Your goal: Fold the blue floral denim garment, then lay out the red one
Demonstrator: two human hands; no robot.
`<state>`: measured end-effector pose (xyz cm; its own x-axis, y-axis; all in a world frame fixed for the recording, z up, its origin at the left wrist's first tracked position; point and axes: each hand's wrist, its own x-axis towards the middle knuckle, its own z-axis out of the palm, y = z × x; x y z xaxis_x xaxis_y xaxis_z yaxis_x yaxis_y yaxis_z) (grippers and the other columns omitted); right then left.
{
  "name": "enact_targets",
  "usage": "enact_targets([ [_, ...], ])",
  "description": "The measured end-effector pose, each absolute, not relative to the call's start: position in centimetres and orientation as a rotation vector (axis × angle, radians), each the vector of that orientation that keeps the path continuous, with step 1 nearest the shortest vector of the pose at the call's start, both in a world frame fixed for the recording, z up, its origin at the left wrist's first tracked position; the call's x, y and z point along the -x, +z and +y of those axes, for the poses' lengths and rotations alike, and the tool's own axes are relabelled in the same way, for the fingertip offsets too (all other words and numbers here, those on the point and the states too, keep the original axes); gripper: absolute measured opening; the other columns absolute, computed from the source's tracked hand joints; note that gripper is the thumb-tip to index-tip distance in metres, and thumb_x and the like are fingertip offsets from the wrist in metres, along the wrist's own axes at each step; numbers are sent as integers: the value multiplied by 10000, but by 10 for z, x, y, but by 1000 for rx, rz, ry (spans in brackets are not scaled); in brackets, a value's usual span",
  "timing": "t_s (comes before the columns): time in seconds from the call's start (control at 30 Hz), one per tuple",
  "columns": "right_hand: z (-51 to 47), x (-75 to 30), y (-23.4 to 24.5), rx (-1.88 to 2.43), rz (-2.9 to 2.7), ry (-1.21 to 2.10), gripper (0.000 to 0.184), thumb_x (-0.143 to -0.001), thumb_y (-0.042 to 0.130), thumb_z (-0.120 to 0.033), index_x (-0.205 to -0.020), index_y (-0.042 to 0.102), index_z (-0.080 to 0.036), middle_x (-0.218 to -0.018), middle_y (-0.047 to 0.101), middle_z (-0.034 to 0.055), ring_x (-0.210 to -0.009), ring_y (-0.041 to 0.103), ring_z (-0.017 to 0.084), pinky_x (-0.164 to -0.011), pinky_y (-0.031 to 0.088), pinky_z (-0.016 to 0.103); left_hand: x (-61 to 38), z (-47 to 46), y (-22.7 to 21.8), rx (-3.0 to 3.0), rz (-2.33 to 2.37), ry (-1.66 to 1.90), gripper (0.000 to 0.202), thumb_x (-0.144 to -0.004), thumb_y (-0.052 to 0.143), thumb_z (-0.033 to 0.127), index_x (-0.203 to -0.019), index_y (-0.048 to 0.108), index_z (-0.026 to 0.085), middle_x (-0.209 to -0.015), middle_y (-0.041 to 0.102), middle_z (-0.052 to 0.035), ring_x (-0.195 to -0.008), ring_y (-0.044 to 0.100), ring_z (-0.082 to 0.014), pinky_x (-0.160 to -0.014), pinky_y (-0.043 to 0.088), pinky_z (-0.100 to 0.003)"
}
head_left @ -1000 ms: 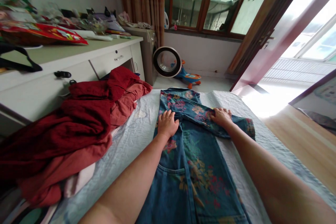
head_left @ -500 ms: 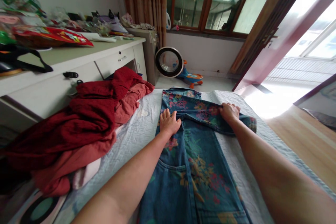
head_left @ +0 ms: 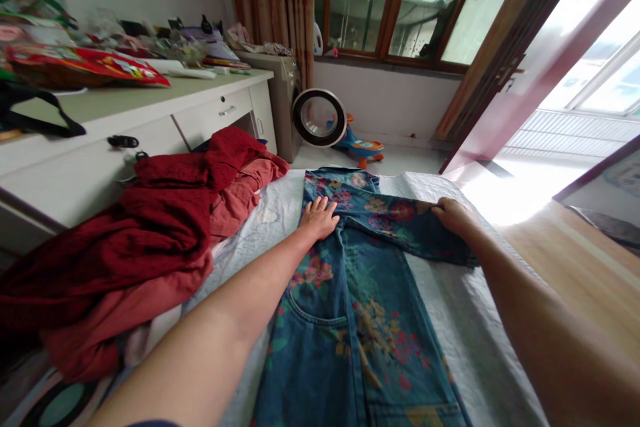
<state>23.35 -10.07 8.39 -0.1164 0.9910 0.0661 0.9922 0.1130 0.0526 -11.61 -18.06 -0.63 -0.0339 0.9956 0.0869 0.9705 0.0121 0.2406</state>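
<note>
fingers of the left hand (head_left: 320, 219) are lying spread, gripping nothing, and pressing on the jacket (head_left: 383, 307) at the inner end of the sleeve (head_left: 395, 217); the right hand (head_left: 455, 219) is pinching the sleeve's upper edge, towards the cuff end. the jacket is lying along the bed (head_left: 443, 310), near red clothes (head_left: 170, 220). ideally, the left should be bearing down evenly while the right is drawing creases out gently.

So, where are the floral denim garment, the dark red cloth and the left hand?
Floral denim garment (head_left: 375, 287): head view, on its printed middle.
Dark red cloth (head_left: 165, 213): head view, on its crumpled middle.
Left hand (head_left: 320, 219): head view, on its back.
</note>
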Motion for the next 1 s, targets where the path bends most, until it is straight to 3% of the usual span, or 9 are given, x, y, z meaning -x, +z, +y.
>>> enact_targets([
  [0.23,-137,-207,139,1671,-2001,-29,284,-869,477,-405,-888,663,-191,-784,659,67,-705,566,195,-639,398,290,109,-188,-4,-1995,2100,358,663,-902,424,621,-1454,408,255,-1582,280,-149,-1471,185,-365,-1140,193,-555],
  [0.47,-190,-155,168,1363,-2024,136,243,-851,492,-405,-759,605,-211,-655,581,3,-617,504,153,-588,363,258,98,-201,1,-1978,2046,595,550,-904,499,494,-1370,502,202,-1524,393,-150,-1441,275,-341,-1145,201,-545],
  [0.57,-221,-130,168,1234,-2179,173,233,-862,501,-391,-742,595,-214,-625,567,-9,-595,492,142,-581,342,252,95,-208,11,-1860,1915,803,453,-898,528,360,-1296,559,146,-1409,532,-151,-1346,438,-278,-1132,292,-453],
  [0.67,-251,-112,161,1181,-2325,249,220,-890,495,-378,-767,597,-226,-625,582,-17,-583,508,141,-579,335,249,92,-223,20,-1814,1845,909,381,-975,358,316,-1208,615,157,-1281,637,-101,-1213,563,-203,-1057,406,-348],
  [0.77,-279,-98,147,1175,-2469,229,171,-905,497,-336,-834,616,-236,-713,641,2,-658,566,158,-608,350,250,87,-251,27,-1548,1679,1172,476,-1008,243,373,-1128,656,171,-1205,681,-71,-1159,598,-206,-1009,455,-342],
  [0.9,-315,-78,123,1181,-2639,236,122,-915,506,-274,-873,617,-246,-844,690,27,-752,615,168,-651,379,246,77,-297,35,-876,1162,1272,539,-973,296,539,-1086,676,174,-990,737,-78,-984,672,-236,-868,533,-362],
  [1.0,-340,-67,110,1145,-2720,339,105,-902,527,-241,-896,631,-229,-873,699,50,-783,634,188,-678,400,261,70,-327,44,-559,902,1222,453,-956,387,480,-1050,673,141,-895,732,-87,-851,692,-215,-822,546,-343],
])
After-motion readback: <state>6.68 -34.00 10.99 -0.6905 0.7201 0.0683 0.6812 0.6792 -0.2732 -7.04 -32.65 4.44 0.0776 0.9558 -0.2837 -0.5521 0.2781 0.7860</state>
